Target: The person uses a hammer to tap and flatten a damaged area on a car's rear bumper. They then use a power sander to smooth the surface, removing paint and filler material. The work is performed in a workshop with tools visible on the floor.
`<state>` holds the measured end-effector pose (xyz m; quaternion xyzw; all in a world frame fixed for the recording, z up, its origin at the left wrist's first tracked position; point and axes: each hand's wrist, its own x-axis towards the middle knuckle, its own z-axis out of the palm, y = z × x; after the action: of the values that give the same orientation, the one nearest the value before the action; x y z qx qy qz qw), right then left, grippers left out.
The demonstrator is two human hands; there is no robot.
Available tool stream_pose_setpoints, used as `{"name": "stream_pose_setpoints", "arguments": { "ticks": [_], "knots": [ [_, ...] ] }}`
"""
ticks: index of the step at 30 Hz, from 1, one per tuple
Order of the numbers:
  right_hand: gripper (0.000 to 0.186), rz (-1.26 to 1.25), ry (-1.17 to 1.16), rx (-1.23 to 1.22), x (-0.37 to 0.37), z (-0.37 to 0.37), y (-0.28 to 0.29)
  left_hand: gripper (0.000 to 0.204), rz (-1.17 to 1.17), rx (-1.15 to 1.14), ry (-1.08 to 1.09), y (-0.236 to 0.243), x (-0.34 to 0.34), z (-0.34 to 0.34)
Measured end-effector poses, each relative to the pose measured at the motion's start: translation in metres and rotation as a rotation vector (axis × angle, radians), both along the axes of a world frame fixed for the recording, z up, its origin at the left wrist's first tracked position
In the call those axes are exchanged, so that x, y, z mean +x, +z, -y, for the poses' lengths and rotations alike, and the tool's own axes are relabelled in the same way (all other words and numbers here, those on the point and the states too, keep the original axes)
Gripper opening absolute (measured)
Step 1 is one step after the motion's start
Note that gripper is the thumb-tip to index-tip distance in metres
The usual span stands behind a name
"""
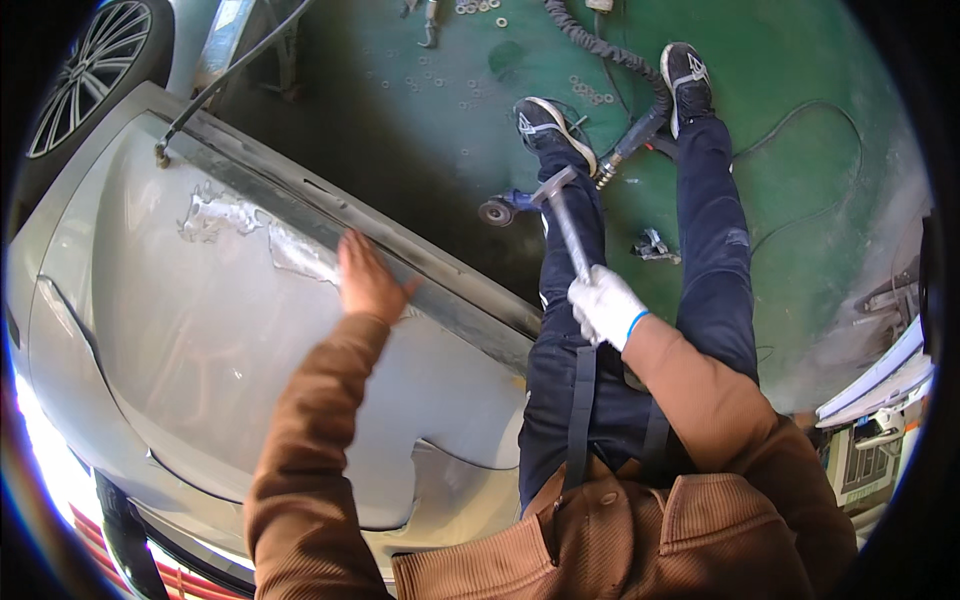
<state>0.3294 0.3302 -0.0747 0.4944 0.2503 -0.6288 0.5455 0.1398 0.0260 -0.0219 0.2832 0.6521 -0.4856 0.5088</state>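
Observation:
A silver-grey car body panel stretches across the left side. Bare metal patches show near its upper edge, beside a long dark sill strip. My bare left hand lies on the panel next to the shiny patch, fingers stretched out and the thumb apart, holding nothing. In a white glove, my right hand grips the handle of a body hammer. The hammer head points up and away from me, above my leg and apart from the panel.
On the green floor beyond lie an angle grinder, a tool with a ribbed hose and several washers. A cable curves at the right. Crumpled scrap lies between my legs. A wheel stands at the far left.

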Motion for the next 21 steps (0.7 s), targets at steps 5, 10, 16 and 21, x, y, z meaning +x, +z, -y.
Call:
{"name": "stream_pose_setpoints", "arguments": {
  "ticks": [5,10,16,21],
  "knots": [
    [0.016,0.050,-0.067,0.135,0.009,-0.051,-0.027,0.117,0.348,-0.040,0.100,0.006,0.149,-0.033],
    [0.015,0.087,0.025,0.127,0.008,-0.103,-0.025,0.117,0.533,0.003,0.140,0.013,0.263,-0.046],
    [0.016,0.100,0.197,0.252,-0.008,-0.148,-0.020,0.112,0.775,0.064,0.245,0.038,0.388,-0.060],
    [0.015,0.081,0.145,0.277,-0.029,-0.165,-0.021,0.097,1.066,-0.072,0.726,0.077,0.468,-0.065]
  ]
}}
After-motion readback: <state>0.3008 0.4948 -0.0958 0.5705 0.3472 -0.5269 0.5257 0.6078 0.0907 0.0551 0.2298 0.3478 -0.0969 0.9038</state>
